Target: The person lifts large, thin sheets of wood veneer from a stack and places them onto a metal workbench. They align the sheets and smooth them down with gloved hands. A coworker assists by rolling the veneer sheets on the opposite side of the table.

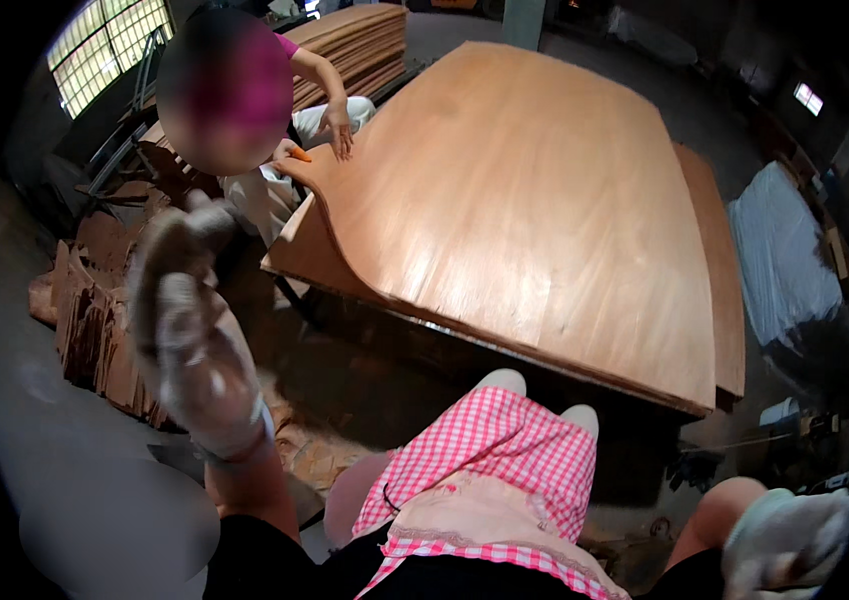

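Standing apart, the left hand [193, 345] is empty and the right hand [795, 542] too blurred to judge; the wooden sheet [535, 220] overlies a lower sheet [725, 290], apparently for flat support, one corner curled near a co-worker's hand [338, 122].

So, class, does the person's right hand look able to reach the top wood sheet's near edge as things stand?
Probably yes, perhaps with a forward lean: the right hand is apart from the top wood sheet, but nothing visible seems to block the way.
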Demonstrator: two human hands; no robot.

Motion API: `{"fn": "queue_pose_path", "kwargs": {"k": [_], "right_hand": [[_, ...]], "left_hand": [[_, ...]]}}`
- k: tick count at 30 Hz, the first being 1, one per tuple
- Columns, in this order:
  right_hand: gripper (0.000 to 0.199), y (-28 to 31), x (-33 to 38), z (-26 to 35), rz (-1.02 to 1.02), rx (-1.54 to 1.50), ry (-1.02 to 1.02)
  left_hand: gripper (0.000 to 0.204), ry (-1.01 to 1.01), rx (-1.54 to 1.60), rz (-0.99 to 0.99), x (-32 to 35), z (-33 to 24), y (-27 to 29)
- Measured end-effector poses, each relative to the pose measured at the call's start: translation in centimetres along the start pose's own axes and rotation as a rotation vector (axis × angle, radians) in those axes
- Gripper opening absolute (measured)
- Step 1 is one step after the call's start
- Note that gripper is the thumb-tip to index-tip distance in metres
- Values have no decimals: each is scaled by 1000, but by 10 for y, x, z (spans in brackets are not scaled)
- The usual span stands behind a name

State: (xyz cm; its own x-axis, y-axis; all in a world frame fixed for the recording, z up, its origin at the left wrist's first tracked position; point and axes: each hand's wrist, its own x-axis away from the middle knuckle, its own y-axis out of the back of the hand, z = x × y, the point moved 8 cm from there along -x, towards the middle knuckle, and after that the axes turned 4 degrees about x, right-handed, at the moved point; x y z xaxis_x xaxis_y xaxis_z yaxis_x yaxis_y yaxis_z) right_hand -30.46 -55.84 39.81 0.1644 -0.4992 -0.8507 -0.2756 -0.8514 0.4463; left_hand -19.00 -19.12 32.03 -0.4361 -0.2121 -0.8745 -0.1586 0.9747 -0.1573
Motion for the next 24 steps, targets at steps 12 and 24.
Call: {"fn": "queue_pose_path", "kwargs": {"k": [12,24], "right_hand": [[12,-125,228,-68,426,-102,-1054],[32,-197,370,-75,641,-192,-1425]], "left_hand": [[33,1059,140,-667,237,242,79],[55,1542,1412,-307,255,417,-200]]}}
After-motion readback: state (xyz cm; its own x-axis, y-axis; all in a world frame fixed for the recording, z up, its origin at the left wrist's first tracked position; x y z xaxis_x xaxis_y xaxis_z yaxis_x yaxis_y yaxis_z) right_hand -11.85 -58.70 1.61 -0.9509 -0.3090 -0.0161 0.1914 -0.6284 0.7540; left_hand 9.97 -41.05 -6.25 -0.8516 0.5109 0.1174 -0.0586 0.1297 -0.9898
